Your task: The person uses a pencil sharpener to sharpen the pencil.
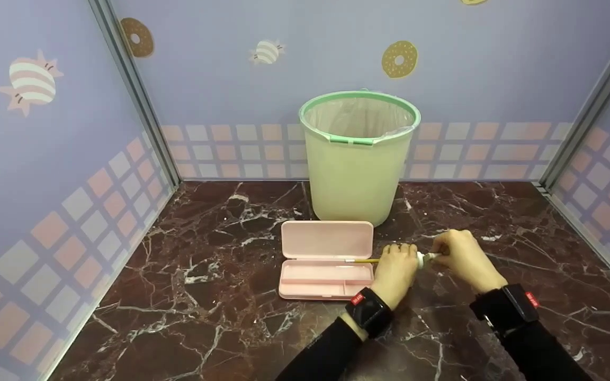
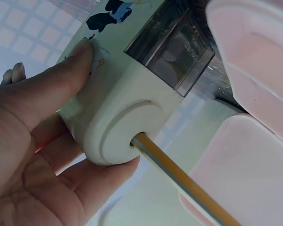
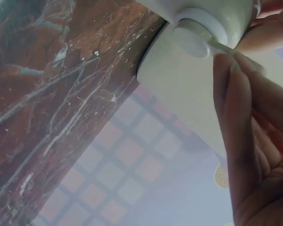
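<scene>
A white crank pencil sharpener (image 2: 118, 101) with cartoon pictures and a dark see-through shavings drawer (image 2: 172, 54) is gripped by my left hand (image 1: 396, 272), thumb on one side and fingers on the other. A yellow pencil (image 2: 181, 181) sticks out of the round hole in its front, pointing left over the pink pencil case (image 1: 327, 241) in the head view. At the sharpener's other end, thumb and fingertips of my right hand (image 1: 464, 259) pinch the crank handle (image 3: 221, 47), beside the round white hub (image 3: 191, 38). My left hand hides most of the sharpener in the head view.
The pencil case lies open, its lid raised toward the back and its divided tray facing up. Close behind stands a pale green bin (image 1: 355, 174) with a plastic liner. Patterned walls enclose the dark marbled tabletop (image 1: 220, 317) at the back and sides.
</scene>
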The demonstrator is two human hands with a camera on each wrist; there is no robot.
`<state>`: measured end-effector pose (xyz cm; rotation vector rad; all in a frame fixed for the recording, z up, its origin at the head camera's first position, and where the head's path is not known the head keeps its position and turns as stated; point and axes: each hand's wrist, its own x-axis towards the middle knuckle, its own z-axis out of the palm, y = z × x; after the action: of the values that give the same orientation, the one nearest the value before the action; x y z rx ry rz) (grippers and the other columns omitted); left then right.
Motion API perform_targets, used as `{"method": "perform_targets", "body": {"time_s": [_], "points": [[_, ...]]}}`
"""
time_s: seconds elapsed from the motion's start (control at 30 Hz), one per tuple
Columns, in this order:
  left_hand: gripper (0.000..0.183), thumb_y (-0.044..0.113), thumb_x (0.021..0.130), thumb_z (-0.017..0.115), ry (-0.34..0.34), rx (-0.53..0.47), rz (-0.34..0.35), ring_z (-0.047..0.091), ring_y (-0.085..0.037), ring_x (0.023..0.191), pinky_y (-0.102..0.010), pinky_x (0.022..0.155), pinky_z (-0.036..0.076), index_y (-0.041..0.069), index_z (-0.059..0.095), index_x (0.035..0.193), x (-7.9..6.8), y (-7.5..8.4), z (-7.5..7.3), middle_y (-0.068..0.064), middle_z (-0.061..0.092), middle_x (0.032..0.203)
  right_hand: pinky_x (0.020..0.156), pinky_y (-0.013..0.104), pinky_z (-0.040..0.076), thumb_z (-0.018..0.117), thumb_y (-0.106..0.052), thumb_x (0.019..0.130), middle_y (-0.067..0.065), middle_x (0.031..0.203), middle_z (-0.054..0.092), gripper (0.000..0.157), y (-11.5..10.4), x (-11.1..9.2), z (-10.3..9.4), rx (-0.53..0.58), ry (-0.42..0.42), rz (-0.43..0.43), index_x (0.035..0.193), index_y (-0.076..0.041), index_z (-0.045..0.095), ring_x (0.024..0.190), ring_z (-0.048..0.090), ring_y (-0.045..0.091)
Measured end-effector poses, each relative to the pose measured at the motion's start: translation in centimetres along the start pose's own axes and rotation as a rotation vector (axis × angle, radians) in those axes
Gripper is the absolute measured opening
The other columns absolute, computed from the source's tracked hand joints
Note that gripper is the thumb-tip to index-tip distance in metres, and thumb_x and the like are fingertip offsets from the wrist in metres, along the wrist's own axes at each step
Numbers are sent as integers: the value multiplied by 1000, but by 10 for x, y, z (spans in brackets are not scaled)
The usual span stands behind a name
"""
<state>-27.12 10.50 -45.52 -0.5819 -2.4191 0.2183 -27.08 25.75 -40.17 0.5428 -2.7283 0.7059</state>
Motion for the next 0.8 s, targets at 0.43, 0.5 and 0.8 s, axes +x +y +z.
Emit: {"method": "perform_targets", "body": {"time_s": [0.43, 0.5, 0.8], "points": [[18, 23, 90, 57, -58, -61, 58, 64, -9, 85, -20, 79, 50, 20, 67, 105, 3, -6, 0, 8, 69, 96, 57, 40, 48, 77, 10, 71, 11, 67, 67, 17, -3, 6, 11, -71, 128, 51, 69, -3, 67, 60, 62, 24], [19, 22, 90, 57, -68, -62, 64, 64, -10, 86, -20, 80, 50, 20, 67, 106, 4, -7, 0, 8, 69, 97, 60, 44, 50, 76, 10, 71, 13, 68, 68, 16, -3, 8, 12, -79, 150, 51, 70, -2, 66, 62, 63, 28], [28, 21, 89, 59, -81, -69, 80, 65, -10, 91, -20, 83, 50, 18, 68, 116, 2, -8, 0, 7, 69, 102, 63, 52, 49, 75, 9, 72, 14, 67, 67, 18, 4, 16, 20, -101, 189, 60, 67, -2, 62, 66, 64, 36]]}}
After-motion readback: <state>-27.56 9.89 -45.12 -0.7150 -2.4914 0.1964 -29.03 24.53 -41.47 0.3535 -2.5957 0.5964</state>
